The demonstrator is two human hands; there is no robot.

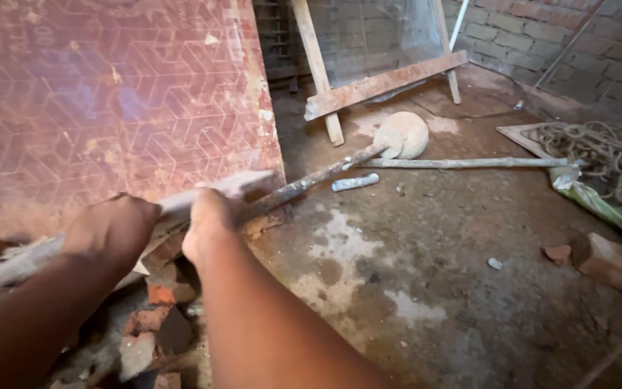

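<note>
Beside red panel (109,101): both hands, left (109,230), right (206,227), fingers wrapped round long wooden handle (304,184).

My left hand (113,229) and right hand (209,225) are both closed around a long, mortar-crusted handle (304,186) that runs toward two o'clock, ending at a rounded, cement-caked head (404,135) on the floor (433,274). At ten o'clock a reddish patterned panel (109,101) stands upright; broken bricks (156,317) lie below my hands. A coiled rope (606,155) sits at three o'clock.
</note>
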